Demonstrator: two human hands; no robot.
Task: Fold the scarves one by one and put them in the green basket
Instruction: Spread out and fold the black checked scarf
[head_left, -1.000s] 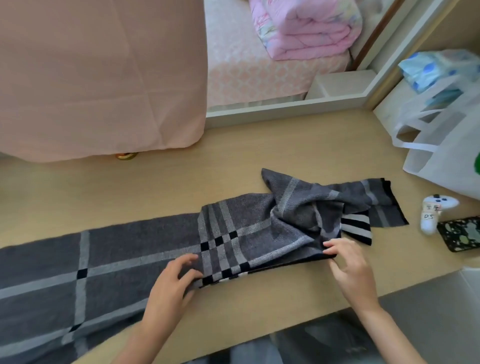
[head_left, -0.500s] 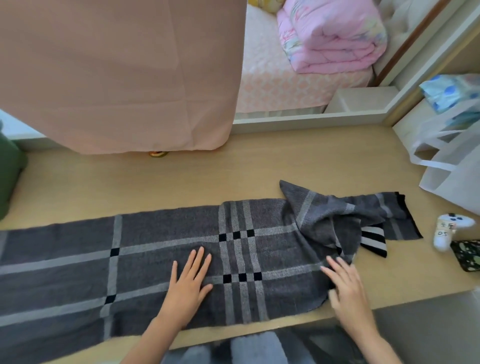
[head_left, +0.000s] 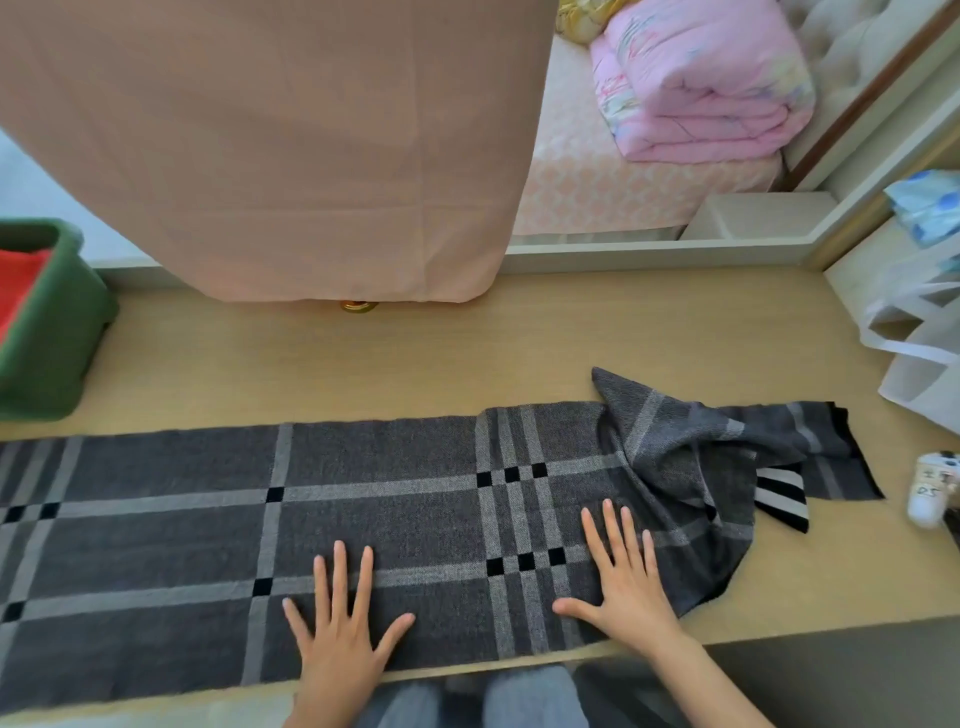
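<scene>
Left hand flat on the scarf, palm down, fingers straight and spread wide, gripping nothing. Right hand the same: flat, fingers splayed, thumb out to the left, pressing on the cloth just right of the near block of black squares.

Scarf is dark grey with light grey stripes. It lies lengthwise left to right along the near edge of the wooden table. The stretch under and left of my hands is flat and runs out of view at the left. The right end is bunched and twisted (a black-and-white striped bit pokes out from under the bunch).

Green basket sits at the far left of the table, just beyond the scarf's far edge, with red cloth inside.

Other stuff: pink curtain hanging over the far side of the table, small gold object under its hem (can't tell what). White bag at the right edge, white controller near the scarf's right end. Folded pink quilt on the bed beyond.
</scene>
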